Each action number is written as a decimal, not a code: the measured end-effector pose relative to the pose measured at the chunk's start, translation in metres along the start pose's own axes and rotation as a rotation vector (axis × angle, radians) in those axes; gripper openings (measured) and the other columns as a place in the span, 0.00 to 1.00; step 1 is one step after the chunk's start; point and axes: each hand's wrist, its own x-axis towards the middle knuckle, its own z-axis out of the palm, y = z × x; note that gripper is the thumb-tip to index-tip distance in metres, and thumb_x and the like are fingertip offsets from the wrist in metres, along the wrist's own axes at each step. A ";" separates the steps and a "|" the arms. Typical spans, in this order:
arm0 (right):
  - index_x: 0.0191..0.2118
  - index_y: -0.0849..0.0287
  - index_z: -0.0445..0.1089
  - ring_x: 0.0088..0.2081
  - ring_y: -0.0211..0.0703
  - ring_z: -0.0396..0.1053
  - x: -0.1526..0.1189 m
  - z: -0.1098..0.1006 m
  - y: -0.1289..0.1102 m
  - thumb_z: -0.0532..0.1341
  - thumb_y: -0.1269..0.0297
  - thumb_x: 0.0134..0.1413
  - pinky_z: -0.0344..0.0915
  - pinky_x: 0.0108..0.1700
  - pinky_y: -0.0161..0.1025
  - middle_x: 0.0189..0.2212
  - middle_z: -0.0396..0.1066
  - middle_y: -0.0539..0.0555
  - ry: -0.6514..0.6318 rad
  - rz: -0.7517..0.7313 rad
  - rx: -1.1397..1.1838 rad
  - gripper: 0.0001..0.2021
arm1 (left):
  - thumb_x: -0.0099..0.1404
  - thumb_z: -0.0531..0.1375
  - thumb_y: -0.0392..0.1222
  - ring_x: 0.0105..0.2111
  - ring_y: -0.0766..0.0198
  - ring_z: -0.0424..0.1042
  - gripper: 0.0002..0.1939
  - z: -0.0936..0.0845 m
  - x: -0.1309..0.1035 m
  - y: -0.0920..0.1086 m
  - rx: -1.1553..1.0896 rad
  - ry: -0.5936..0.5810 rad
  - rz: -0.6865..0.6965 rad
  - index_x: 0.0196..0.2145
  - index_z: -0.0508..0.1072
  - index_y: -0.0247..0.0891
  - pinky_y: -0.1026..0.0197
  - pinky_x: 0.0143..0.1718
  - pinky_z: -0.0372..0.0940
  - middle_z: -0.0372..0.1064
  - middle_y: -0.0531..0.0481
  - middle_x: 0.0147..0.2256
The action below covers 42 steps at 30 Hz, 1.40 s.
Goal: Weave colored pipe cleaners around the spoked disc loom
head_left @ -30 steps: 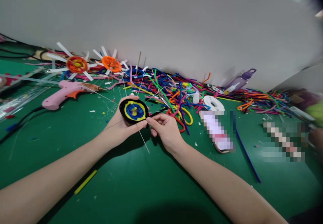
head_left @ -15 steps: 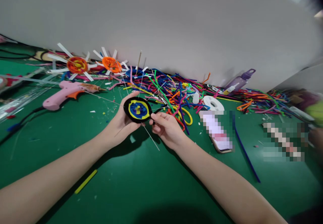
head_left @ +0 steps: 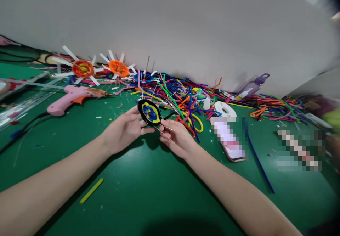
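Note:
A round disc of coiled pipe cleaners (head_left: 150, 113), with a blue middle, a yellow ring and a black rim, is tilted between my hands. Thin clear rods stick out from around it. My left hand (head_left: 127, 128) is closed around the disc's left and lower side, some of its fingers hidden behind it. At the right edge, my right hand (head_left: 176, 135) pinches the black rim between thumb and forefinger. Just behind lies a heap of coloured pipe cleaners (head_left: 186, 96), with scissors (head_left: 172, 105) partly buried in it.
A pink glue gun (head_left: 71, 99) lies left, its cord trailing. Two orange discs with white strips (head_left: 83, 68) stand behind. To the right are a white tape roll (head_left: 225, 111), a phone (head_left: 230, 140), a blue pipe cleaner (head_left: 260, 163) and a purple bottle (head_left: 251, 87). A yellow strip (head_left: 91, 190) lies in front.
The disc has tilted and moved slightly right. My left hand has shifted its hold, its thumb no longer along the lower front edge. My right hand stays at the right edge.

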 end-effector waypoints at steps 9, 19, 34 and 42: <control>0.22 0.61 0.67 0.17 0.25 0.55 -0.001 0.001 -0.001 0.73 0.62 0.40 0.56 0.21 0.28 0.21 0.69 0.45 0.006 0.036 -0.047 0.15 | 0.57 0.67 0.51 0.45 0.56 0.72 0.24 -0.004 -0.002 -0.004 0.067 -0.011 0.034 0.50 0.71 0.45 0.55 0.44 0.71 0.73 0.51 0.47; 0.24 0.61 0.67 0.18 0.26 0.57 -0.001 0.004 0.003 0.73 0.60 0.40 0.56 0.23 0.29 0.20 0.69 0.45 0.050 -0.054 -0.108 0.16 | 0.55 0.70 0.46 0.44 0.55 0.75 0.21 -0.004 -0.002 -0.005 0.022 -0.020 0.025 0.46 0.72 0.43 0.52 0.46 0.71 0.76 0.52 0.46; 0.28 0.58 0.71 0.16 0.29 0.60 0.001 0.001 0.010 0.70 0.57 0.44 0.54 0.20 0.31 0.17 0.68 0.45 0.216 -0.421 -0.358 0.12 | 0.60 0.67 0.44 0.47 0.58 0.75 0.17 -0.007 -0.001 -0.009 -0.028 -0.032 0.006 0.46 0.73 0.42 0.52 0.55 0.67 0.79 0.54 0.42; 0.29 0.57 0.71 0.16 0.31 0.62 -0.003 0.003 0.009 0.68 0.57 0.48 0.57 0.20 0.33 0.20 0.70 0.47 0.251 -0.526 -0.535 0.10 | 0.63 0.64 0.48 0.47 0.59 0.76 0.16 -0.009 0.000 -0.009 -0.045 -0.078 -0.005 0.47 0.75 0.41 0.54 0.55 0.67 0.80 0.52 0.43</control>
